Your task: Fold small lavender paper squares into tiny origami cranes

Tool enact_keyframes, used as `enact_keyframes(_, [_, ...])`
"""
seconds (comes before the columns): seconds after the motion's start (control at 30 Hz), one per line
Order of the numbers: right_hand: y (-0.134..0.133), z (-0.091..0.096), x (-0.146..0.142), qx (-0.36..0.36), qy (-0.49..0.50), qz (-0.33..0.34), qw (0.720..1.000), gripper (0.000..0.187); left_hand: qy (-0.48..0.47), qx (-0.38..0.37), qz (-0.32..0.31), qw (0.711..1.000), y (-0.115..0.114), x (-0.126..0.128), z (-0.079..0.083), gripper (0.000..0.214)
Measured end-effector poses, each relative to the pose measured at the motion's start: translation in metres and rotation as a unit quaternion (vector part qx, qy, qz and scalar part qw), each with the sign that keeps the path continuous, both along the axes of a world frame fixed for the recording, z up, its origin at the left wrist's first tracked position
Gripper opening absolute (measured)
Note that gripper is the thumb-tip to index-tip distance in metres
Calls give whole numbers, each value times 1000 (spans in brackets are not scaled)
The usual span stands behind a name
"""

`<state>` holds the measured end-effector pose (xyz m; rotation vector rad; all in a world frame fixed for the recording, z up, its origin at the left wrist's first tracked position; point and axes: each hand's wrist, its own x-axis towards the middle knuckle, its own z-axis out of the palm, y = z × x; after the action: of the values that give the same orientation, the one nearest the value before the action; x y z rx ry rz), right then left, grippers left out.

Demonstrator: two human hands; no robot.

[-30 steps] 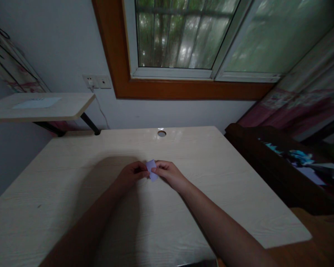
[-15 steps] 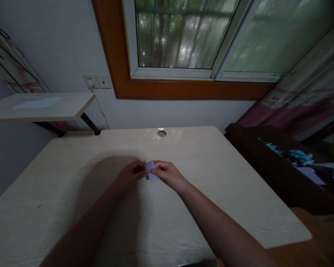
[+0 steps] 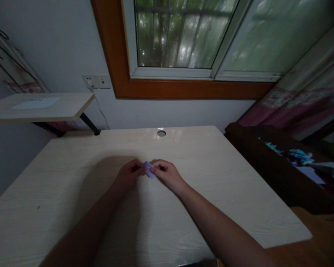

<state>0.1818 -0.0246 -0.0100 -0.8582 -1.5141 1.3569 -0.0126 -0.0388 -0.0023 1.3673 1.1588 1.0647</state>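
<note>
A small pale purple piece of folded paper [image 3: 149,170] is held just above the light wooden table [image 3: 211,185], near its middle. My left hand [image 3: 129,173] pinches the paper's left side with closed fingers. My right hand [image 3: 167,173] pinches its right side, fingers curled. Both hands nearly touch each other around the paper, which shows only as a narrow strip between the fingertips.
A round cable hole [image 3: 161,133] sits at the table's far edge. A raised shelf [image 3: 39,107] with a white sheet stands at the left. A dark wooden piece of furniture [image 3: 267,163] flanks the right side. Window and wall sockets [image 3: 96,81] lie behind.
The paper has been pressed flatter and narrower between the fingertips, and both hands have drawn slightly closer together. The arms have barely shifted.
</note>
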Motion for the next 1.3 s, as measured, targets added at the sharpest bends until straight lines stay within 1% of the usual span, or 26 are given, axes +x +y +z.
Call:
enact_keyframes(0.33, [1, 0, 0, -8, 13, -35, 999, 30, -6, -17, 6, 1000, -1, 2, 6, 27])
enact_keyframes(0.57, [0, -1, 0, -7, 9, -34, 999, 30, -1, -9, 12, 1000, 0, 1, 2, 27])
enact_keyframes(0.63, [1, -2, 0, 3, 0, -33, 999, 28, 12, 0, 5, 1000, 1, 2, 3, 25])
enact_keyframes(0.8, [0, -1, 0, 62, -64, -16, 996, 25, 56, 28, -8, 998, 0, 2, 3, 21])
enact_keyframes(0.9, [-1, 0, 0, 87, -85, -10, 993, 24, 91, 40, -10, 995, -1, 2, 1, 21])
enact_keyframes(1.0, [-1, 0, -1, 99, -93, -13, 991, 22, 111, 46, -3, 993, -1, 2, 0, 22])
enact_keyframes(1.3, [0, -2, 0, 114, -93, -16, 989, 16, 121, 40, 9, 992, -1, 2, -1, 24])
